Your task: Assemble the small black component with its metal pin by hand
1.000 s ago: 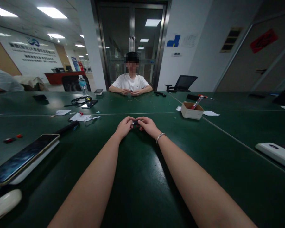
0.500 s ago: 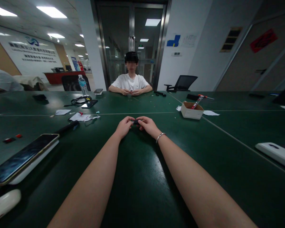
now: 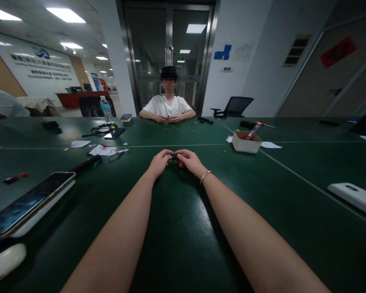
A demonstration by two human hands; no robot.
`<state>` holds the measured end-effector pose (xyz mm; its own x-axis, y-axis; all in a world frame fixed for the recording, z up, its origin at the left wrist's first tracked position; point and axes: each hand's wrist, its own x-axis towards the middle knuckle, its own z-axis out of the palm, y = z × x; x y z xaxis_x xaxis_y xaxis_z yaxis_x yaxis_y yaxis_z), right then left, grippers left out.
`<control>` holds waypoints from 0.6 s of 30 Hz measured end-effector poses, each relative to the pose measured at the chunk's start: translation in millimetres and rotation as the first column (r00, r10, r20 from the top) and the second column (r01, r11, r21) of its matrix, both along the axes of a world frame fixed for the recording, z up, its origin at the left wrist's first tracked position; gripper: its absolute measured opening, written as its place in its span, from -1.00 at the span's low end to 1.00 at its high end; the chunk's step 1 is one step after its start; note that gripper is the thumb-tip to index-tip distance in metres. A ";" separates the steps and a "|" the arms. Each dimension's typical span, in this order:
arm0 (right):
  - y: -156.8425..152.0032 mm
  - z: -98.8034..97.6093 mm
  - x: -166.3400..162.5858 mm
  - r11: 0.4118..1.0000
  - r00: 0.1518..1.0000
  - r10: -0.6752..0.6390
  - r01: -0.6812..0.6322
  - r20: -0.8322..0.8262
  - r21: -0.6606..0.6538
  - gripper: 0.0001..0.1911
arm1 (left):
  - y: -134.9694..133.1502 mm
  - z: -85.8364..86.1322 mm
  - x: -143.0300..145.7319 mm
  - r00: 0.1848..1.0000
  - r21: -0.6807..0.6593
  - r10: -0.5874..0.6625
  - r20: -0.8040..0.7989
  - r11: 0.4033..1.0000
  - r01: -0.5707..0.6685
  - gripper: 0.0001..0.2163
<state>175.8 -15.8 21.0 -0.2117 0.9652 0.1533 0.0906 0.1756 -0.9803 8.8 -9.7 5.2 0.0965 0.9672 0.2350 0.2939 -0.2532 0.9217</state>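
Note:
Both my hands rest on the dark green table [image 3: 177,228], stretched out in front of me. My left hand [image 3: 159,162] and my right hand [image 3: 190,162] meet fingertip to fingertip and pinch a small dark object [image 3: 173,156] between them. The object is too small to name. A silver bracelet [image 3: 205,176] circles my right wrist. Fingers of both hands are curled closed around the piece.
A phone [image 3: 27,203] lies on a white block at the left, with a black pen-like tool [image 3: 87,162] beyond it. A small cardboard box [image 3: 246,141] holding a red-handled tool stands at the right. A white device [image 3: 355,197] lies far right. A person in white [image 3: 168,106] sits opposite.

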 end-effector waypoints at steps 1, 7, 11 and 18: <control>-0.4 0.5 -0.2 1.000 1.000 0.001 -0.001 0.001 -0.001 -0.84 | 0.0 0.1 0.1 1.000 0.006 0.004 0.001 1.000 -0.004 -0.76; -1.5 1.3 -0.2 1.000 1.000 0.006 -0.006 -0.013 -0.004 -0.85 | -3.8 3.6 0.9 1.000 0.017 -0.015 0.002 1.000 0.015 -0.75; -1.5 1.3 0.0 1.000 1.000 0.008 -0.008 -0.010 -0.010 -0.85 | -3.3 3.2 0.1 0.999 -0.015 -0.038 -0.005 0.999 0.038 -0.73; -0.9 0.7 0.1 1.000 1.000 0.007 -0.007 -0.004 -0.005 -0.84 | -1.5 2.1 0.5 0.999 -0.023 -0.041 0.009 0.999 0.042 -0.72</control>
<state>175.9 -16.6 21.7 -0.2182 0.9644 0.1493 0.0854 0.1713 -0.9815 9.2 -11.1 7.3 0.1348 0.9676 0.2136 0.2756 -0.2436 0.9299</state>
